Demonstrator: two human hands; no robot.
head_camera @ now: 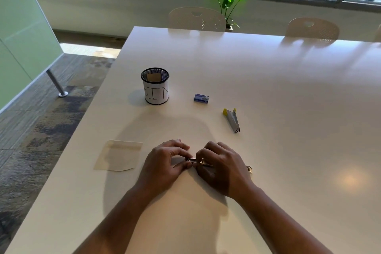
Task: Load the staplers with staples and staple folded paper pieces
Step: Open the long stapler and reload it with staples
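- Two hands, knuckles up, meeting low on the table (268,80) near its near edge.
- Left hand (165,163): fingers curled, thumb and fingertips pinching the left end of a small metal piece (191,159).
- Right hand (220,167): fingers curled over the held stapler (249,169), gripping it; only a metal tip showing past the hand's right side, the rest hidden.
- Whether the metal piece is a staple strip or part of that stapler: cannot tell.
- Two staplers counted: the held one, plus a second stapler (233,120), yellow and grey, lying open farther from the near edge, beyond the right hand and a little to the right, apart from both hands.
- One staple box (201,98), blue, small, closed, lying flat farther back, just left of the second stapler.
- One folded paper piece (119,155), pale beige, top strip folded over, lower edge curved, flat beside the left hand, toward the table's left edge.
- One mesh cup (155,86), black rim, white paper wrap with hand-drawn letters, upright, back toward the left edge; a beige paper slip standing inside.
- Two chairs (196,19) at the far edge.
- One green plant (228,0) behind them.
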